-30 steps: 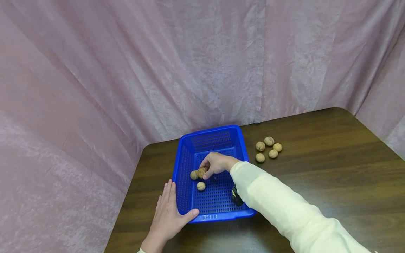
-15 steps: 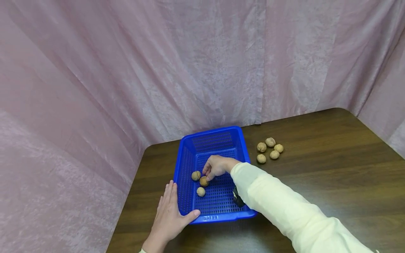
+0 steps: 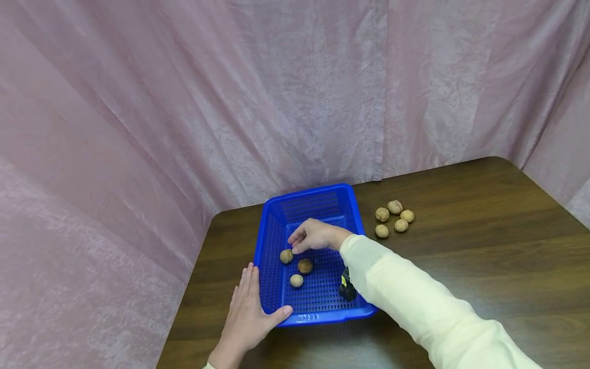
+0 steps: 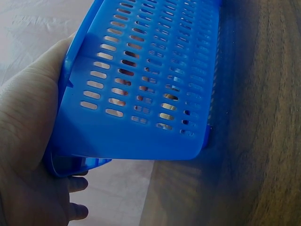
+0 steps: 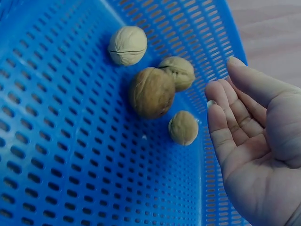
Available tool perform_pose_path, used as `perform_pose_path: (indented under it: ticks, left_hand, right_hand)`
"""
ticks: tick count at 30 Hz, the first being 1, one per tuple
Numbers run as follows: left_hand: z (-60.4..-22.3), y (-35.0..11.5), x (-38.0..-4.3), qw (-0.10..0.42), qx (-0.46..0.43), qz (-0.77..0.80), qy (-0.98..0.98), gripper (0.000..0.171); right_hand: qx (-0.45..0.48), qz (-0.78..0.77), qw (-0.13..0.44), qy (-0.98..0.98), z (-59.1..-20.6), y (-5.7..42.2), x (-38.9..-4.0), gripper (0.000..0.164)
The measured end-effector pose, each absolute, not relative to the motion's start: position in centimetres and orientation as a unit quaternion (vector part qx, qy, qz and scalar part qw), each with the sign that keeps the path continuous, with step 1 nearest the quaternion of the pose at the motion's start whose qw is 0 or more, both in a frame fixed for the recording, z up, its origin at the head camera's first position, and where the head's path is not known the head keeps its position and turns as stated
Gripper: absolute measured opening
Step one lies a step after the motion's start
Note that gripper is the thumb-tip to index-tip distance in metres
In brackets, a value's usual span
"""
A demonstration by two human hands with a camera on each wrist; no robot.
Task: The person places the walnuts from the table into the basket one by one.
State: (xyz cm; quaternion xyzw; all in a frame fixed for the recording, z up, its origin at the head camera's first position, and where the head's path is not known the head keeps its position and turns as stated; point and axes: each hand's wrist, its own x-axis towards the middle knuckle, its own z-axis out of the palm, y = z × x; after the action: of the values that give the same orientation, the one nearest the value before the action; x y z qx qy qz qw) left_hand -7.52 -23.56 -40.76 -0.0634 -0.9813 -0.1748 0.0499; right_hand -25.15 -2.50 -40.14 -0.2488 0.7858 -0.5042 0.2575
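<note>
My right hand [image 3: 315, 236] hovers inside the blue plastic basket [image 3: 322, 316], fingers bent, thumb apart, nothing between them. Just by its fingertips lies a walnut [image 3: 286, 256]. A darker brown walnut [image 3: 305, 266] and a small pale walnut [image 3: 296, 280] rest nearer on the basket floor. In the right wrist view several walnuts show, with a small one [image 5: 183, 128] closest to the fingers; one of them is hidden behind the hand in the head view. My left hand [image 3: 246, 315] rests at the basket's near left corner, straight fingers along the left side and thumb on the near rim.
Several walnuts [image 3: 394, 207] lie grouped on the brown wooden table [image 3: 479, 225], right of the basket. A black object with a yellow mark [image 3: 346, 287] shows under the right sleeve. Pink curtains [image 3: 295, 92] hang behind and beside the table.
My right hand has let go of the brown walnut, which now lies a little right and nearer. That hand has lifted back toward the left walnut. The left hand stays at the corner.
</note>
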Motion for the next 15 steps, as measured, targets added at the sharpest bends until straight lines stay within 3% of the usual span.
perform_pose_path:
  ticks: [15]
  left_hand:
    - [-41.0, -23.4, -8.3, 0.059, -0.073, -0.180, -0.979, 0.125]
  right_hand:
    - [-0.236, -0.587, 0.262, 0.729, -36.1, 0.1, -25.6, 0.042]
